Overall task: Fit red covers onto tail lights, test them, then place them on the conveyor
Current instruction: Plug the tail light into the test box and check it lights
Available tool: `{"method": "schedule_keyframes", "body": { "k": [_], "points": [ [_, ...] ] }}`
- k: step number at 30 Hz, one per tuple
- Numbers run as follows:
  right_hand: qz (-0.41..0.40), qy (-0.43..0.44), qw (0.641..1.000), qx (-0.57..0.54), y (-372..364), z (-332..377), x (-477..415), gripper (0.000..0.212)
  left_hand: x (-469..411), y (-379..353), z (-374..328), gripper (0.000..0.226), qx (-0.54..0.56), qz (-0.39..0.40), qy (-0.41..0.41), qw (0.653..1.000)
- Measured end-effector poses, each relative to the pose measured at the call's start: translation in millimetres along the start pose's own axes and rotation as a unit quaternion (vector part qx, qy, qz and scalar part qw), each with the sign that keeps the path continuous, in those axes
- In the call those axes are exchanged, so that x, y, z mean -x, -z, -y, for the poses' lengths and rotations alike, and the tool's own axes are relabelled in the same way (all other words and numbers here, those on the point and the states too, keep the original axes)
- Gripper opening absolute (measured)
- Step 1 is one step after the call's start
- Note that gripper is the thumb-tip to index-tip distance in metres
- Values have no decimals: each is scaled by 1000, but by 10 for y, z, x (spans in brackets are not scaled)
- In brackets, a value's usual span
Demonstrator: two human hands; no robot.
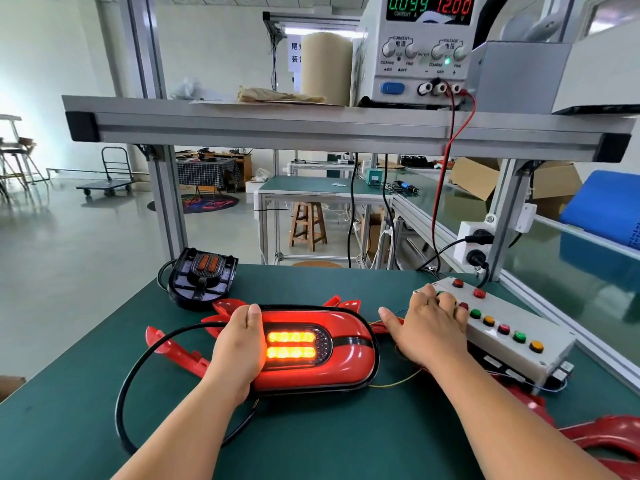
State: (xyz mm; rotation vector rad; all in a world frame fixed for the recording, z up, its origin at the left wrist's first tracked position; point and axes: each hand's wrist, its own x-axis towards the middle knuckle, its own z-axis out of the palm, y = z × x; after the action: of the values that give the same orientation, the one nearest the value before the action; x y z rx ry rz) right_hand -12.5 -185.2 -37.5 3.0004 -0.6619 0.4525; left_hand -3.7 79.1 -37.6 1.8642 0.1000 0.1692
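left hand (239, 344) gripped the left end of the tail light (292, 344), thumb on top, red cover (353, 327) on, both amber rows glowing | right hand (429, 327) lay on the button box (516, 327), fingers over its far-end buttons | power supply (415, 50) up top read 0.099 and 12.00 | second tail light (202, 278), no cover, sat back-left on the table (311, 441)

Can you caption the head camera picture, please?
Left hand holds the glowing tail light; right hand presses button box.
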Motion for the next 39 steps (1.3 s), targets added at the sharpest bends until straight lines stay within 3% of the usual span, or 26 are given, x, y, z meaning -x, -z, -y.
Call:
{"method": "schedule_keyframes", "body": {
  "k": [11, 22, 39],
  "points": [
    [2, -7, 1000, -23, -63, -38, -24, 88, -14, -8, 17, 41, 29, 1, 10, 1000],
    [-3, 28, 999, 25, -27, -57, -4, 76, -24, -9, 26, 38, 0, -20, -5, 1000],
    [14, 24, 999, 24, 0, -49, 22, 83, -53, -14, 40, 36, 36, 15, 17, 999]
  ]
}}
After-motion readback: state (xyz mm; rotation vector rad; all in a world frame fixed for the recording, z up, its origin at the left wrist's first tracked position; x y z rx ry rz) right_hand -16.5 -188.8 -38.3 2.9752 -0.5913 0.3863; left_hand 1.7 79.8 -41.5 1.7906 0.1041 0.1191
